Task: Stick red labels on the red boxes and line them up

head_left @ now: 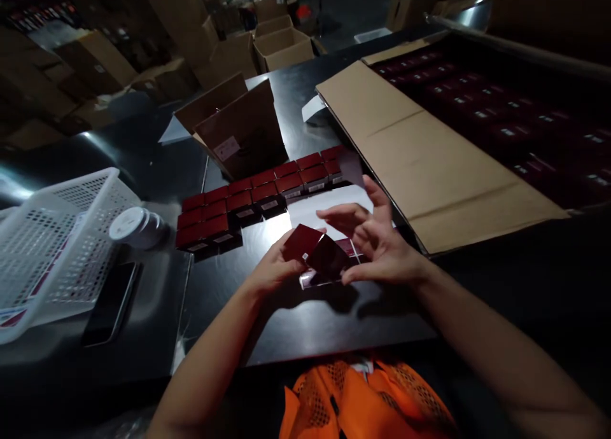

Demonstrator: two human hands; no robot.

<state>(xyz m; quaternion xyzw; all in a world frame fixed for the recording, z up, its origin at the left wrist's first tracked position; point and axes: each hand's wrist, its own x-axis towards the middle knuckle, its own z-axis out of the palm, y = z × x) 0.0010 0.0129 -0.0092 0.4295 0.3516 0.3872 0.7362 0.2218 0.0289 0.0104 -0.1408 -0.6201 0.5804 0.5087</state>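
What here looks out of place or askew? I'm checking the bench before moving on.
Mostly orderly: the red boxes sit in neat rows. One oddity: a phone lies by the white basket, which overhangs the table edge.

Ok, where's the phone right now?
The phone lies flat on the table's left side, beside the white basket, below the tape roll.
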